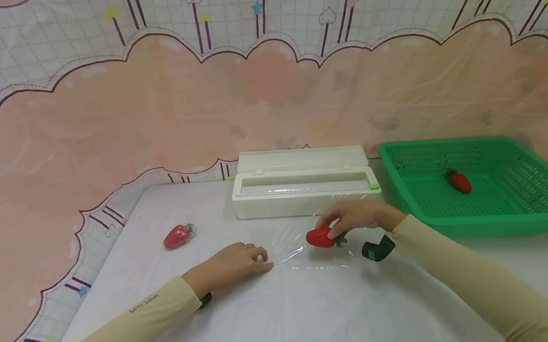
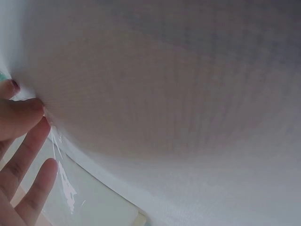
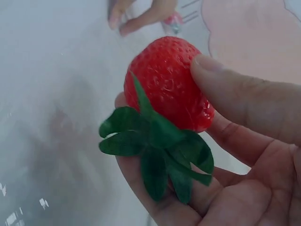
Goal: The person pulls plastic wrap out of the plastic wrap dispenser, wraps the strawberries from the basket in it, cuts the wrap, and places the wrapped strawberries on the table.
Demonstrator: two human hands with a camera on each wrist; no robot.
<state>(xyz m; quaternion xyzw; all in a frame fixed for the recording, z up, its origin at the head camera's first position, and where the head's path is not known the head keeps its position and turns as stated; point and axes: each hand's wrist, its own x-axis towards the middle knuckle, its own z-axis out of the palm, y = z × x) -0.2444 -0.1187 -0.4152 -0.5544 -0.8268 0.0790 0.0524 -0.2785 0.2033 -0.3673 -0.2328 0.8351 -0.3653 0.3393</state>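
Observation:
My right hand [image 1: 354,217] holds a red strawberry [image 1: 320,237] between thumb and fingers, just above a sheet of clear plastic wrap [image 1: 291,254] on the table. In the right wrist view the strawberry's green leaves [image 3: 155,146] face the camera. With thumb and fingertip, my left hand [image 1: 231,264] pinches the left edge of the wrap; stretched creases run from that pinch in the left wrist view. Farther left lies another strawberry [image 1: 178,236], covered in shiny wrap.
Behind the wrap stands a white wrap dispenser [image 1: 303,201], its lid raised and a roll inside. A green basket [image 1: 445,228] at the right holds one strawberry [image 1: 459,181]. A patterned cloth [image 1: 195,112] hangs behind the white table [image 1: 253,333].

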